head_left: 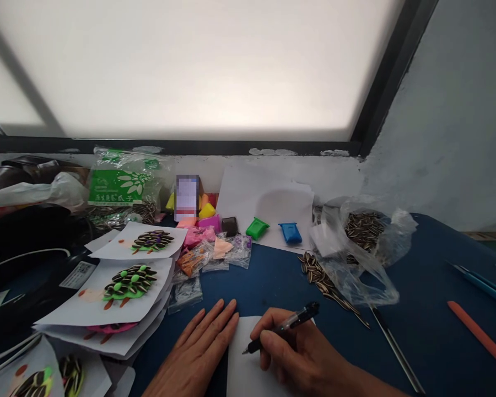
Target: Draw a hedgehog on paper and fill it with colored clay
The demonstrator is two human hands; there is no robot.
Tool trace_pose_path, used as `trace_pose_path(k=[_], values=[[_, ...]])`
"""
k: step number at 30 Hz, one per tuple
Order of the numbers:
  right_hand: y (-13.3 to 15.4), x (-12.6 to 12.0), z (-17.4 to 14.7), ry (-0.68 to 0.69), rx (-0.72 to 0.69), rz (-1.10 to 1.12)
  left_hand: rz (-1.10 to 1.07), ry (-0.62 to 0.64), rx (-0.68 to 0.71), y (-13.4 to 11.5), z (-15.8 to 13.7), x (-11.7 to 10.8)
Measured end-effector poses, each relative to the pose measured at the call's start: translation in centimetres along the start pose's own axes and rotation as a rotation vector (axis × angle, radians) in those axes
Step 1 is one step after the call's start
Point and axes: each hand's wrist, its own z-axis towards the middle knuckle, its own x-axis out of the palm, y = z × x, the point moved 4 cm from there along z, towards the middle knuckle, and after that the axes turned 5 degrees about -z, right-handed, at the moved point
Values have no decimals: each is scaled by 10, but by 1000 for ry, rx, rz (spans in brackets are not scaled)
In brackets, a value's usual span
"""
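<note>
My right hand grips a black pen, its tip pointing left over a sheet of white paper. Whether the tip touches the sheet I cannot tell. Fingers stretched out, my left hand lies flat on the blue tabletop, along the left edge of that sheet. To its left is a stack of white cards bearing clay figures covered with sunflower seeds. Loose sunflower seeds lie beyond my right hand.
Green clay and blue clay packs sit at the back, near several coloured packets. An open plastic bag holds seeds. A printed seed bag and a phone stand behind. A second pen and an orange stick lie right.
</note>
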Motion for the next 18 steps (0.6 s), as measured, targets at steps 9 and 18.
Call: trace_pose_path(k=[9, 18], values=[[4, -7, 4, -25, -5, 4, 61, -1, 49, -1, 0, -2], [6, -7, -1, -75, -92, -156, 53, 27, 25, 0, 1, -2]])
